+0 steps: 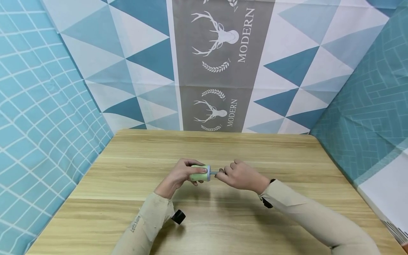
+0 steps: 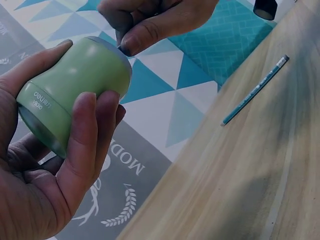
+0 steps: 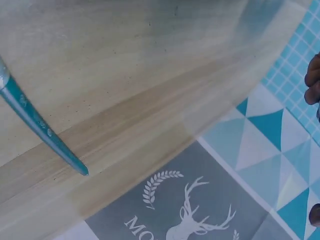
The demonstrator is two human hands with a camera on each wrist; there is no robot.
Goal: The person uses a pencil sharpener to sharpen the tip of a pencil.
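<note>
Green device (image 2: pixel 82 70): between the hands, long axis left to right
Left hand (image 1: pixel 182 173): curled round its body
Right hand (image 1: pixel 241 175): pinching thin rod (image 1: pixel 213 173) beyond lavender end

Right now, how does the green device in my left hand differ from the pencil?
The green device is held in your left hand, while the pencil lies on the table. The device is thick and rounded, with a curved waist; the pencil is thin and straight. The device is pale green, the pencil mostly teal. Both carry printed markings.
</note>
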